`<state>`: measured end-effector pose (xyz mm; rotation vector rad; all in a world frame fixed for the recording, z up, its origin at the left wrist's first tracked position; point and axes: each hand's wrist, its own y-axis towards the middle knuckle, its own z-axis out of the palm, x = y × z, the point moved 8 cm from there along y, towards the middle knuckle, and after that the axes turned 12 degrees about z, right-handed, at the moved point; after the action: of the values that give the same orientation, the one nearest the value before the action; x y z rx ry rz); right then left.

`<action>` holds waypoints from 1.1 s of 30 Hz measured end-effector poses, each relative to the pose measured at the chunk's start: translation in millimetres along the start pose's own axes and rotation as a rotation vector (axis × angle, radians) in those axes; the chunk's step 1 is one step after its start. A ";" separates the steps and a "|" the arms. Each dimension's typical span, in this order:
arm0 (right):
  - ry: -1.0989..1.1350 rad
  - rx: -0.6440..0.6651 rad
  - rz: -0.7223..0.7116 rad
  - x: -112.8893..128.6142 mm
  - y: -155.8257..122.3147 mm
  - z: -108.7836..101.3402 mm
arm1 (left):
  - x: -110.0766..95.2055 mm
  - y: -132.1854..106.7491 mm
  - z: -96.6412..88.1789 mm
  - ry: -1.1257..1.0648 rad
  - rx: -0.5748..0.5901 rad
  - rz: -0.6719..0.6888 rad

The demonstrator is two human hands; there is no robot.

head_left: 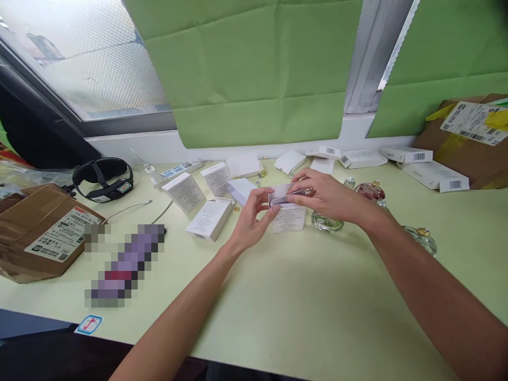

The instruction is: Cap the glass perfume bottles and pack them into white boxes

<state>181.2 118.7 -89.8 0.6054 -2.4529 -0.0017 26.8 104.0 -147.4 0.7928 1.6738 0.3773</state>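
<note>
My left hand [252, 219] grips the lower left end of a small white carton [286, 210] held above the pale green table [278, 307]. My right hand [323, 194] is closed over the carton's open top flap, with a small clear item partly hidden under its fingers. Round glass perfume bottles stand just right of the hands: a clear one [326, 221], a red one [370, 190] and another clear one with a gold cap [421, 238].
Several white cartons [210, 217] lie left of the hands and along the window sill [405, 154]. A brown parcel [37, 230] and a black head strap [103, 179] sit at the left. Another labelled parcel [472, 137] leans at the far right. Green sheets cover the window.
</note>
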 end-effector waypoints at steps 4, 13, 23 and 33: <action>0.010 -0.052 -0.066 6.7 0.1 -3.5 | -0.4 -0.9 4.1 -0.053 -0.003 -0.017; 0.016 -0.116 -0.058 10.9 2.3 -1.0 | 2.4 -2.8 13.7 -0.155 0.005 -0.021; -0.010 -0.077 -0.099 15.0 2.0 4.0 | 3.8 -4.9 14.7 -0.130 0.013 -0.009; -0.140 -0.062 -0.043 17.4 -0.8 6.2 | -1.1 -4.7 15.9 -0.135 0.012 -0.029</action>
<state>165.6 109.8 -85.3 0.6504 -2.5635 -0.1418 40.6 97.3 -153.7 0.7846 1.5611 0.2875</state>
